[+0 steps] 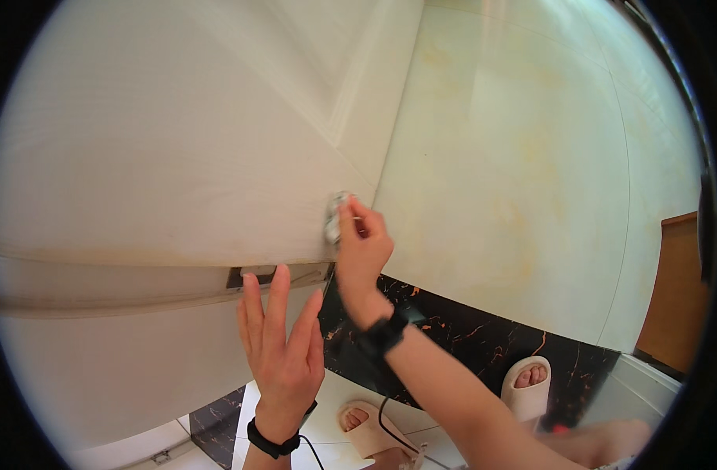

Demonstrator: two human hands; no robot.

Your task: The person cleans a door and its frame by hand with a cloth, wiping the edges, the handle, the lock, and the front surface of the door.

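Note:
My right hand [364, 241] pinches a small crumpled cloth or wipe [333, 218], whitish with darker patches and slightly blurred. It is against the face of a white panelled door [176, 147], close to the door's bottom corner. Lower in the view, my left hand [285, 341] is spread, palm towards the door edge [129, 288], and holds nothing. Its fingertips reach a dark metal plate [235, 277] set in that edge, partly hidden behind them; I cannot tell whether they touch. Yellowish-brown staining runs along the edge. Both wrists wear black bands.
Pale marbled floor tiles [499, 153] lie beyond a black, orange-veined stone threshold [464, 329]. My feet are in cream slippers [370, 429], one of them on the threshold. A black cable [387, 423] hangs by my legs. At far right stands a brown wooden piece [669, 288].

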